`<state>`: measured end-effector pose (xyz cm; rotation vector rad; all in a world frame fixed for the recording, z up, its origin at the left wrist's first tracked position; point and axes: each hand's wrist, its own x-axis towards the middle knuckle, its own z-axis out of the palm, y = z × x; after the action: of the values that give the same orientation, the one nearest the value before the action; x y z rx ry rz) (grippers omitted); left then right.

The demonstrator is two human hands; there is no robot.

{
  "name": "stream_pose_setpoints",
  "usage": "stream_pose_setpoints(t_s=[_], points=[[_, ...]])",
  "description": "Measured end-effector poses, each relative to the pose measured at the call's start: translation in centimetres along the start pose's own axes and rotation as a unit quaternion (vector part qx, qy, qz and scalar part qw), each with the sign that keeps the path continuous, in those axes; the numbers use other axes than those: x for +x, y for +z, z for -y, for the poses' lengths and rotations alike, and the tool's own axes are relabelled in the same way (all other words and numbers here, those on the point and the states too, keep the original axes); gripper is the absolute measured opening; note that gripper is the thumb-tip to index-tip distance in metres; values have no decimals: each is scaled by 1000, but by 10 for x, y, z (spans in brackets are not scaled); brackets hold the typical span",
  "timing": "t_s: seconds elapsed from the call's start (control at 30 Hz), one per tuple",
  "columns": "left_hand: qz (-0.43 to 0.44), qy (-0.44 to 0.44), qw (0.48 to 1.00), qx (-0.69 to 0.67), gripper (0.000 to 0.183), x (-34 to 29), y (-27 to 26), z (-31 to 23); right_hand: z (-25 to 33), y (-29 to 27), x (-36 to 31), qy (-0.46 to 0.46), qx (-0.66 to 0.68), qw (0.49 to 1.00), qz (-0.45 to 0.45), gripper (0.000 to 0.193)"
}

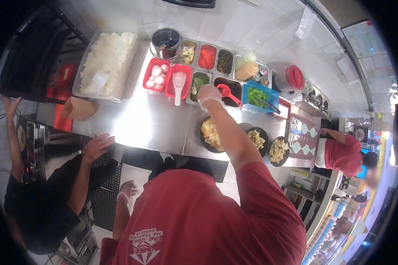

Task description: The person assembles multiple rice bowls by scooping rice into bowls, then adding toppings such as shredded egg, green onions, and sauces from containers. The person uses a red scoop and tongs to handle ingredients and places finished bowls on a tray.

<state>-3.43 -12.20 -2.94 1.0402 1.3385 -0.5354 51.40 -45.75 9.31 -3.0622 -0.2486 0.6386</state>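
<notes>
My right hand (210,94), in a clear glove, reaches over the row of topping bins. Its fingers are drawn together at a metal bin of green topping (200,81); whatever is between them is hidden. A red measuring scoop (229,94) lies beside this hand over a bin of dark contents. Beneath my right forearm is a dark bowl of golden-brown food (211,134). Two more dark bowls, one with chopped food (257,138) and one with pale strips (278,150), sit to its right. My left hand (128,189), also gloved, hangs low at my side, fingers loosely apart and holding nothing.
A large tub of white rice (108,62) stands at the left, near a red container of eggs (156,75). A blue bin of chopped greens (257,96) holds tongs. A co-worker's hand (98,146) rests at the counter's left edge; another person (342,152) stands far right.
</notes>
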Motion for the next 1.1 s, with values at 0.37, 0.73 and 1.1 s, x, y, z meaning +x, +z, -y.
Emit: stream_pose_setpoints(t_s=[0.37, 0.73, 1.1], points=[[84, 110, 963, 229, 43, 66, -103, 53, -19, -68, -59, -81, -133, 985, -68, 23], [28, 26, 998, 54, 41, 47, -67, -53, -62, -28, 1, -113, -125, 977, -132, 26], [32, -43, 998, 35, 38, 57, -94, 11, -18, -47, -31, -71, -65, 988, -120, 26]])
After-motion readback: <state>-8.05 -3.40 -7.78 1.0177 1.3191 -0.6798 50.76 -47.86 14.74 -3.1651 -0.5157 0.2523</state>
